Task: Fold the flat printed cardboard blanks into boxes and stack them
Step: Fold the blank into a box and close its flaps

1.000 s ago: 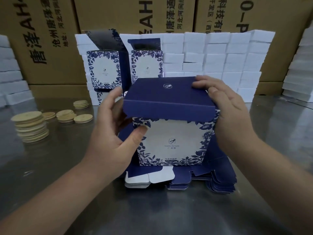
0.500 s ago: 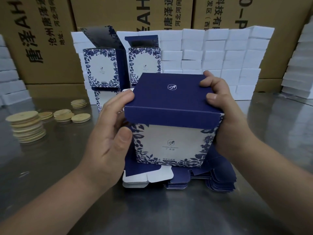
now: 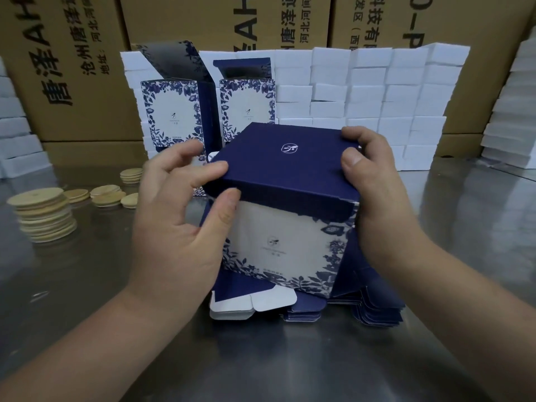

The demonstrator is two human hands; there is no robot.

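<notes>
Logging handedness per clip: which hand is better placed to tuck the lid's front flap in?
Left, probably: the left hand has its thumb at the front flap edge, while the right hand holds the lid of the printed box at its right side.

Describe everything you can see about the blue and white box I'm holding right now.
The box looks like printed cardboard: a navy top flap with a small white emblem, folded down over a white front panel bordered with blue leaves and flowers. It sits tilted above the pile of flat blanks; whether it rests on them is unclear. The left hand pinches its left top edge; the right hand grips the right.
</notes>
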